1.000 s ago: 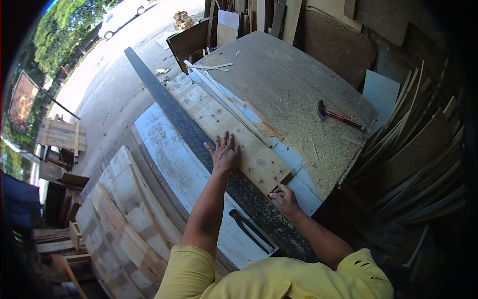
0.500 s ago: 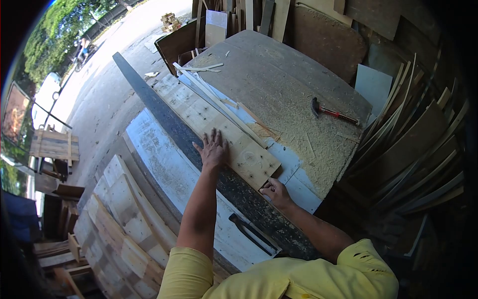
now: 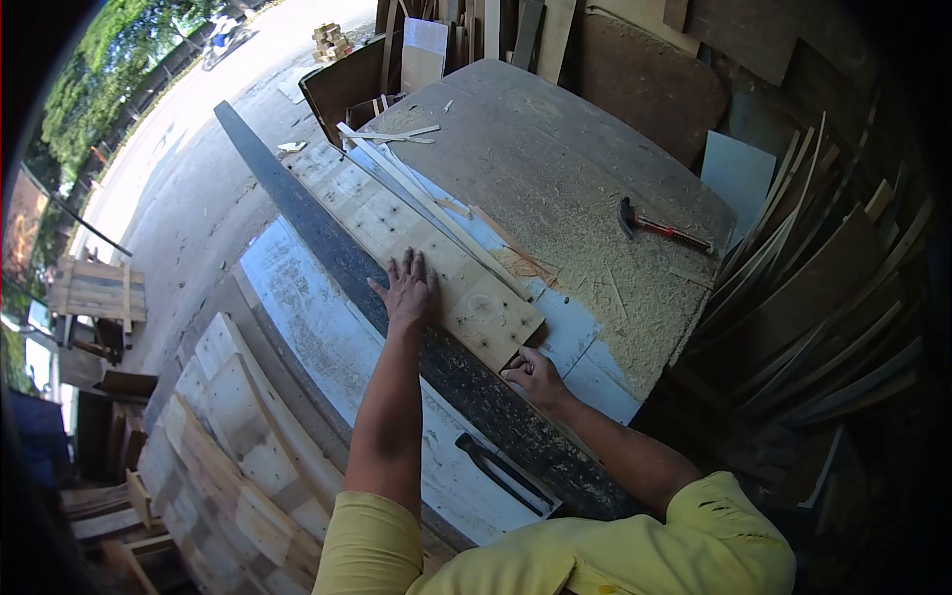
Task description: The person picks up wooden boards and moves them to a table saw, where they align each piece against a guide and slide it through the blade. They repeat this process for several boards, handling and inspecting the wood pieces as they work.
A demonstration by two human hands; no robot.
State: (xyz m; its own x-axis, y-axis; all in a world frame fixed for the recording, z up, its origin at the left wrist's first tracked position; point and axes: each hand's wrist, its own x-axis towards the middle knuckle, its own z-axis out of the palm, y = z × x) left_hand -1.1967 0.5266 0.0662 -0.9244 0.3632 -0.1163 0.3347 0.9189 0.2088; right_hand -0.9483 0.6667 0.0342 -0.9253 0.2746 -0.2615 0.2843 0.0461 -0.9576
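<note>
A long, pale wooden board (image 3: 458, 285) made of joined blocks, with dark spots on it, lies flat along a long dark straight bar (image 3: 332, 230). My left hand (image 3: 409, 293) rests palm down on its top near the bar, fingers spread. At the board's near end my right hand (image 3: 536, 377) has its fingers curled against the corner by the bar. The fingertips there are partly hidden. Thin wood strips (image 3: 426, 203) lie along the board's other side.
Sawdust covers part of the brown tabletop (image 3: 516, 129), where a hammer (image 3: 662, 230) with a red and black handle lies. A black handle (image 3: 501, 474) sits on the pale near surface. Jointed boards (image 3: 238, 407) stand at lower left; wood strips (image 3: 823, 327) lean at right.
The board has slid a little forward along the dark bar, away from me, and both hands have moved with it. The view has shifted slightly. A motorbike on the road has moved.
</note>
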